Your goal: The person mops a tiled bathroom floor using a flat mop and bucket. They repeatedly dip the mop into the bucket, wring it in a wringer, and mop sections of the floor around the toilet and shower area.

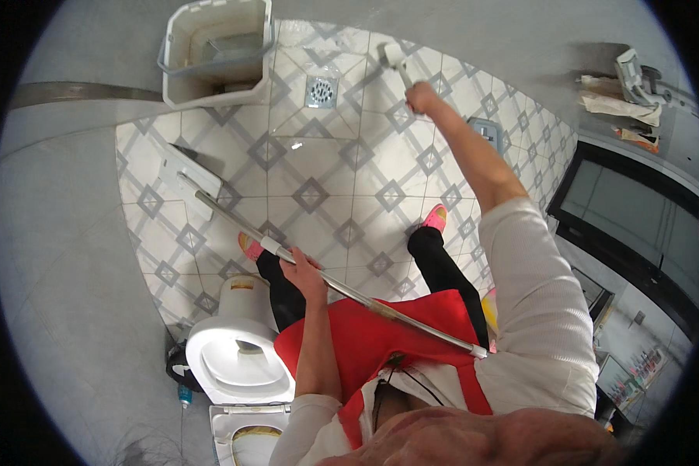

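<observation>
My left hand [304, 274] is closed around the metal pole [349, 291] of a flat mop, which slants across in front of the red apron [378, 332]. The pole's white flat head [192, 180] is at the left, tilted close to the tiled floor. Out in front to the right, my right hand [424, 98] grips the handle of a white-headed brush [394, 55]. The brush head is low over the tiles near the far wall; whether it touches them I cannot tell. Left of it, a square metal floor drain [321, 92] is set in wet-looking tiles.
A dirty white bucket [172, 87] with a raised handle stands by the wall at upper left. The white toilet [198, 355], its lid raised, is beside my left leg. A grey flat object [486, 134] lies on the floor at right, before a dark-framed glass panel [623, 204].
</observation>
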### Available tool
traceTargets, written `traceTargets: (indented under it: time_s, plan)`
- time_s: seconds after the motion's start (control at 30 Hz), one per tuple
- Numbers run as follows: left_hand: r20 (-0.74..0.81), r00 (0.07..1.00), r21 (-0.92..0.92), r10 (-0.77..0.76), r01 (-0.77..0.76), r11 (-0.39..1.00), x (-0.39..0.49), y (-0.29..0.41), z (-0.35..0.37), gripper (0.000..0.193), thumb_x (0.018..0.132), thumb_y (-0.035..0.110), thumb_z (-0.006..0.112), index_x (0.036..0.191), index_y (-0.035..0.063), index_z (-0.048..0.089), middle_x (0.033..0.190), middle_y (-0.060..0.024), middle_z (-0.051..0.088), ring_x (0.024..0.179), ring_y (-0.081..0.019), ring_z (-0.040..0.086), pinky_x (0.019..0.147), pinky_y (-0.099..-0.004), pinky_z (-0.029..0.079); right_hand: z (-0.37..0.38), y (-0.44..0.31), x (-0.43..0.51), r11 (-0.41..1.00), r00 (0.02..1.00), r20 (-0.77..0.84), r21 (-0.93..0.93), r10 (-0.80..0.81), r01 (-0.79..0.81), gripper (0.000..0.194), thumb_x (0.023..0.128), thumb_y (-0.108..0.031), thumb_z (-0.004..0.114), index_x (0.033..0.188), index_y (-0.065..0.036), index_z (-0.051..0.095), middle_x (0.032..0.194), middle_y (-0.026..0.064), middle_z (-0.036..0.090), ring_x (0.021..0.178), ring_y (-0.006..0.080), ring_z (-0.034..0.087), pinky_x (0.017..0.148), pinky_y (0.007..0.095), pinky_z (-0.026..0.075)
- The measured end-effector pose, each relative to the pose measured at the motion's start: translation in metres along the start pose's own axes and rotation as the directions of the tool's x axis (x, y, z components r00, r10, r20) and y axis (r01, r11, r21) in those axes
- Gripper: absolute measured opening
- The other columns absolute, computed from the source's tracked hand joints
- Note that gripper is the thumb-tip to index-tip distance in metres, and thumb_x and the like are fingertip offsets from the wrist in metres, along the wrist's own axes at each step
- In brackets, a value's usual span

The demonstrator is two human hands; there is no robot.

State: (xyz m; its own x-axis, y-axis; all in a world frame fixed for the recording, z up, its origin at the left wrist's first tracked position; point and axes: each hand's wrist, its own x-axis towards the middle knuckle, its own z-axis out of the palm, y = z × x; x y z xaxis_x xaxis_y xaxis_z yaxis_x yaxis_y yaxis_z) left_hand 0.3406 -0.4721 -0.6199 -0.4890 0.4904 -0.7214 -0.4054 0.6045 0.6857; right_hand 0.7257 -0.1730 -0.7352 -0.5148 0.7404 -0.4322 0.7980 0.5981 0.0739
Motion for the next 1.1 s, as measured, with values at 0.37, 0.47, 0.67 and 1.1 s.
traceTargets:
  time_s: [0.37,0.47,0.67,1.1]
  plan:
    - [0.007,0.999,0.007,-0.047,0.047,0.999,-0.001,0.004,0.0,0.014,0.091,0.017,0.046,0.087,0.0036,0.042,0.058,-0.0009,0.041,0.042,-0.0079,0.039,0.038,-0.0221,0.033,-0.001,-0.116,0.048,0.694,0.871,0.159,0.545,0.466,-0.471,0.027,0.077,-0.02,0.05,0.092,0.002,0.056,0.079,0.0251,0.06,0.069,0.0339,0.062,0.064,0.0431,0.05]
    - [-0.008,0.999,-0.007,-0.038,0.038,0.999,0.004,0.008,0.003,0.015,0.091,0.017,0.047,0.087,0.0031,0.042,0.057,-0.0011,0.041,0.042,-0.0081,0.039,0.038,-0.0224,0.033,-0.033,-0.119,0.006,-0.167,0.78,0.508,0.86,0.365,-0.482,0.019,0.082,-0.012,0.048,0.092,0.003,0.052,0.063,0.0115,0.053,0.04,0.0156,0.048,0.037,0.0319,0.041]
    - [-0.005,1.0,-0.035,-0.01,0.01,0.999,0.008,0.015,0.002,0.015,0.09,0.017,0.047,0.087,0.0029,0.042,0.056,-0.0007,0.04,0.042,-0.0085,0.039,0.038,-0.0227,0.034,-0.088,-0.117,-0.053,-0.233,0.617,0.704,0.704,0.351,-0.671,0.022,0.081,-0.006,0.049,0.103,-0.002,0.051,0.062,0.0075,0.049,0.046,0.0132,0.044,0.039,0.0288,0.036]
    - [0.004,0.996,-0.172,-0.085,0.084,0.982,-0.032,0.067,-0.016,0.017,0.089,0.015,0.049,0.076,0.0082,0.04,0.054,0.0011,0.039,0.041,-0.0083,0.039,0.037,-0.0231,0.033,-0.322,-0.049,-0.087,-0.943,0.965,0.178,0.305,0.192,0.131,0.035,0.075,-0.007,0.051,0.109,0.002,0.045,0.087,0.0211,0.054,0.105,0.0427,0.052,0.085,0.0421,0.049]
